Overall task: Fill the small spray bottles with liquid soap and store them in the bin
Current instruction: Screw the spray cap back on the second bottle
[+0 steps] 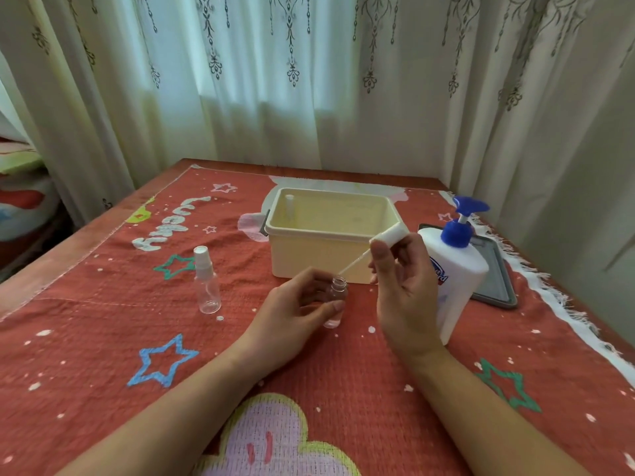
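My left hand (295, 314) grips a small clear spray bottle (337, 297) with its neck uncapped, standing on the red cloth in front of the bin. My right hand (402, 286) holds that bottle's white spray head (390, 235) tilted above it, and the thin dip tube (354, 264) points down towards the neck. A second small clear bottle (206, 283) with its white cap on stands upright to the left. The cream bin (330, 231) sits behind my hands; one small bottle (289, 206) stands in its far left corner.
A large white soap bottle (453, 269) with a blue pump stands just right of my right hand. Behind it lies a grey lid (494, 269). The table is covered by a red patterned cloth (103, 338). Curtains hang close around the far and right sides.
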